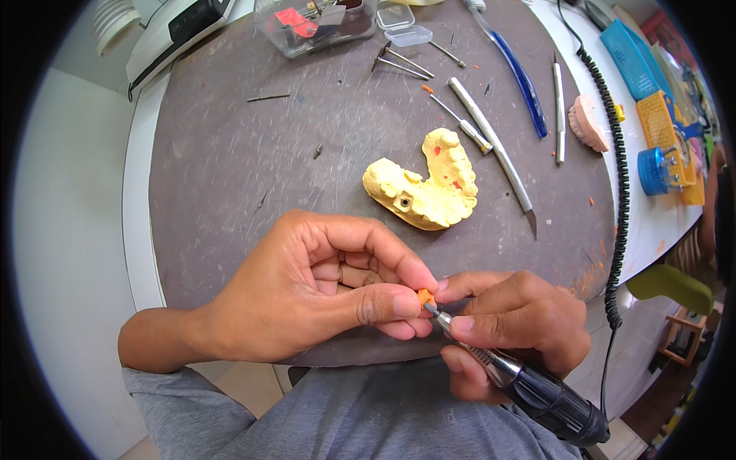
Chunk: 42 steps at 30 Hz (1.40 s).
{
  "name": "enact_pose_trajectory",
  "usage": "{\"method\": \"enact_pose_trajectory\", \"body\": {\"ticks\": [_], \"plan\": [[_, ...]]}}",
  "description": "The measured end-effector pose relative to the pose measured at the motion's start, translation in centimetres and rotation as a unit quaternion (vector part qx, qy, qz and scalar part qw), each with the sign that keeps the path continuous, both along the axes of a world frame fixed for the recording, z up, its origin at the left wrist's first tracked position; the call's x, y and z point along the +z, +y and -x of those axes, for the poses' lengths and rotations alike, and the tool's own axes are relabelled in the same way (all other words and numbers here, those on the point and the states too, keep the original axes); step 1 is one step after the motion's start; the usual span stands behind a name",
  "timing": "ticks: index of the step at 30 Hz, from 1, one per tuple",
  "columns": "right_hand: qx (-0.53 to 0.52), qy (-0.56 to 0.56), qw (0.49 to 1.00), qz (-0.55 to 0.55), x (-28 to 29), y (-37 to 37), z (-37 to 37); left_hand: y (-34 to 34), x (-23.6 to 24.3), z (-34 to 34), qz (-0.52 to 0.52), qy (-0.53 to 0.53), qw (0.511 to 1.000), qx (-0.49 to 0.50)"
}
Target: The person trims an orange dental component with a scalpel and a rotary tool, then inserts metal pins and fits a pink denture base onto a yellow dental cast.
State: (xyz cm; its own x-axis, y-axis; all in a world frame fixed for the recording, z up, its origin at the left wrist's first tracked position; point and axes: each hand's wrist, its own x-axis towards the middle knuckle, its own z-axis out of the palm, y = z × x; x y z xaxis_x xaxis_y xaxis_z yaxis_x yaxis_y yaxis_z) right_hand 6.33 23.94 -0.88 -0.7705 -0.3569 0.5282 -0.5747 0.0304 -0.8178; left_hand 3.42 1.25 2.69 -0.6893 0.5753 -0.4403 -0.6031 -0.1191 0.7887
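Observation:
Between thumb and fingertips, my left hand (322, 287) pinches a small orange wax tooth piece (425, 296). My right hand (521, 322) is wrapped round a dental handpiece (498, 368) with a silver nose and black body. The tip of its bur meets the orange piece or sits right against it; contact is too small to tell. Just beyond my hands, a yellow plaster dental cast (433, 188) lies on the grey mat, with red marks and a square metal-lined hole in its near side.
Right of the cast lie a silver knife (491, 142), a small screwdriver-like tool (468, 126), a blue-handled tool (521, 84) and a pink tooth model (587, 123). A coiled black cord (617, 192) hangs along the right edge. At the back stands a clear box (314, 31) of bits.

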Motion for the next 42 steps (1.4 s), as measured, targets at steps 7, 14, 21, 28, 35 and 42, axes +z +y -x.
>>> {"method": "enact_pose_trajectory", "body": {"ticks": [7, 14, 21, 28, 35, 42], "plan": [[-0.004, -0.021, 1.000, 0.001, 0.1, -0.1, -0.2, 0.0, 0.2, 0.2, 0.006, -0.007, 1.000, -0.009], [0.005, -0.030, 0.999, -0.013, 0.4, 0.1, -0.3, -0.2, 0.3, 0.4, 0.019, -0.020, 0.999, -0.021], [-0.025, -0.079, 0.994, 0.075, 0.3, 0.6, -1.2, -0.1, 0.2, 0.2, 0.001, -0.017, 1.000, -0.001], [-0.005, -0.061, 0.996, 0.066, 0.3, 0.4, -0.6, -0.1, 0.2, 0.2, 0.013, -0.012, 1.000, -0.006], [0.003, -0.052, 0.997, 0.057, 0.2, 0.1, -0.3, -0.1, 0.3, 0.1, 0.014, -0.007, 1.000, -0.001], [-0.011, -0.032, 0.998, 0.050, 0.0, -0.5, -0.1, 0.0, 0.2, 0.1, 0.006, -0.005, 1.000, -0.004]]}}
